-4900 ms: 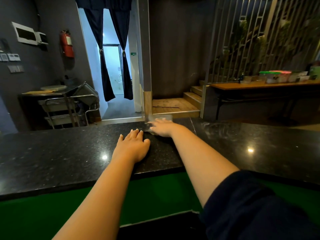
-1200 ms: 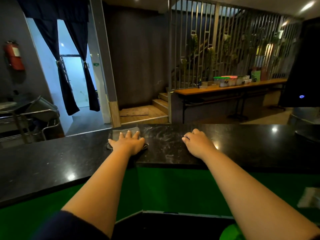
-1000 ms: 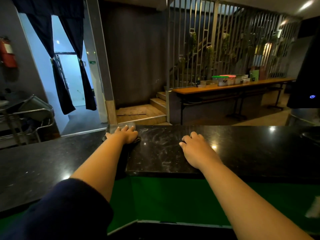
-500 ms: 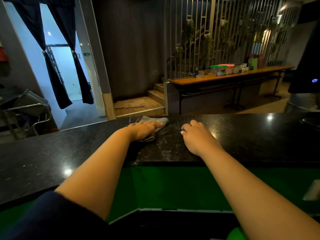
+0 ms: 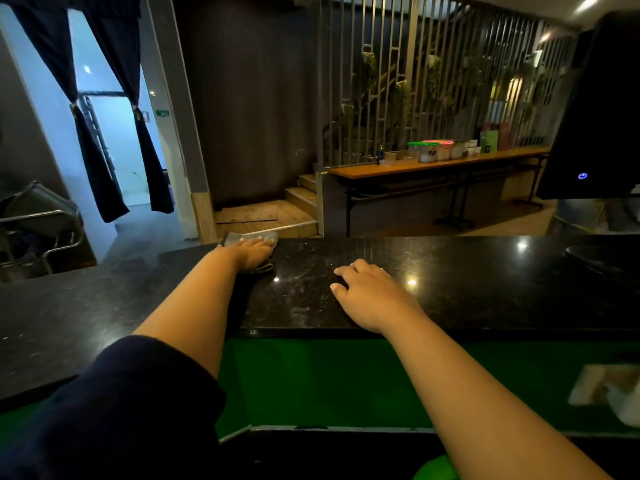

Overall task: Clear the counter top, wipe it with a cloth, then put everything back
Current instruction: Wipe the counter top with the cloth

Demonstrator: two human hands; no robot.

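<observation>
The black speckled stone counter top (image 5: 485,289) runs across the view, with wet smears between my hands. A grey cloth (image 5: 235,238) lies at the counter's far edge. My left hand (image 5: 251,254) presses flat on it and covers most of it. My right hand (image 5: 370,292) rests palm down on the bare counter to the right of the cloth, fingers slightly spread, holding nothing.
A black monitor (image 5: 602,109) with a blue power light stands at the right end of the counter. A dark round object (image 5: 595,256) sits below it. Beyond the counter are wooden steps (image 5: 273,216), a long wooden table (image 5: 436,166) with containers, and a metal trolley (image 5: 38,230) at left.
My left hand has slid the cloth along the far edge of the counter, a little to the right and back. My right hand has stayed in place on the counter.
</observation>
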